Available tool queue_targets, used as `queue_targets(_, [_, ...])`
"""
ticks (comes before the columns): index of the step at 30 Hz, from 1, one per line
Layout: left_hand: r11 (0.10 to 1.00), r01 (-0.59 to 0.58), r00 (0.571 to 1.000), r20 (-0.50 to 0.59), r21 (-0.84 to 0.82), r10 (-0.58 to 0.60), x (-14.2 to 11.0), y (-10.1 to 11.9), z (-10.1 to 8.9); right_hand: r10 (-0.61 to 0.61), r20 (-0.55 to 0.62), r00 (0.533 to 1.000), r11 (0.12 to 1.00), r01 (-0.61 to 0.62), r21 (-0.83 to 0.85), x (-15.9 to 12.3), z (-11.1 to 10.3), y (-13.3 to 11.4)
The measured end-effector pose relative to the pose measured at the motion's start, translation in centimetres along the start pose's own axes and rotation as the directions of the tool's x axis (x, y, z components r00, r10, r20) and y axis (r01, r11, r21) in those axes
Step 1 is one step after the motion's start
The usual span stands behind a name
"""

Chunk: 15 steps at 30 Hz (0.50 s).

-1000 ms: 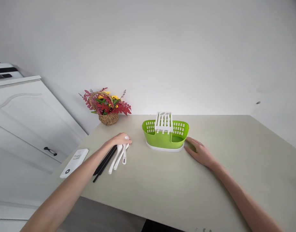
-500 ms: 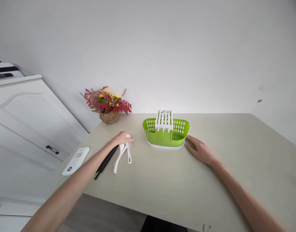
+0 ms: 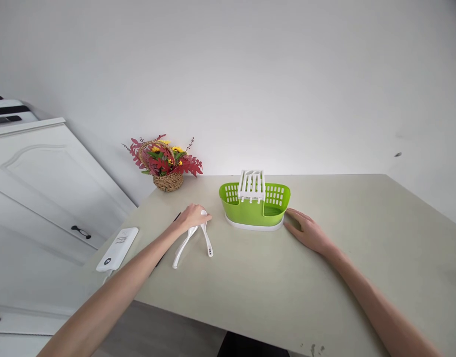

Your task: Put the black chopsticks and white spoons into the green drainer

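Observation:
My left hand point(image 3: 192, 216) is closed on a white spoon point(image 3: 207, 242), pinching it near the bowl, with the handle pointing toward me. Just left of that, another white spoon point(image 3: 181, 251) lies on the table, its bowl end partly hidden by my fingers. Black chopsticks point(image 3: 177, 216) show only in part along my left forearm. A green basket point(image 3: 245, 214) with a white slotted rack point(image 3: 251, 185) across its top stands on a white base tray point(image 3: 255, 228). My right hand point(image 3: 307, 232) lies flat at its right end, fingers stretched out against the tray.
A wicker basket of red and yellow flowers point(image 3: 168, 182) stands at the back left against the wall. A white power-bank-like block point(image 3: 117, 248) with a cable lies at the table's left edge. White cabinets point(image 3: 45, 198) border the table on the left.
My left hand has moved slightly right with the spoon, whose handle has swung away from the other spoon. My forearm now covers more of the chopsticks. The right hand stays in place.

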<state>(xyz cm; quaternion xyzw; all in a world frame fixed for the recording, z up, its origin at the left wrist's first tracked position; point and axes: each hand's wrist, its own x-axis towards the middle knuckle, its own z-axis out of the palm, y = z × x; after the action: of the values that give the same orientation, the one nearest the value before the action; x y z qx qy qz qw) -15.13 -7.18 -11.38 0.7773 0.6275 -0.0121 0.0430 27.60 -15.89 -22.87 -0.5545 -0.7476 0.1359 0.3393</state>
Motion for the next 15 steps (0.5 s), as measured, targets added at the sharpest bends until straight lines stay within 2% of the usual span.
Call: queue_targets(15, [0.986, 0.106, 0.989, -0.12, 0.127, -0.091, -1.9, 2.9, 0.9, 0.003, -0.008, 1.0, 1.0, -0.003, 0.016, 0.0, 0.3, 0.2])
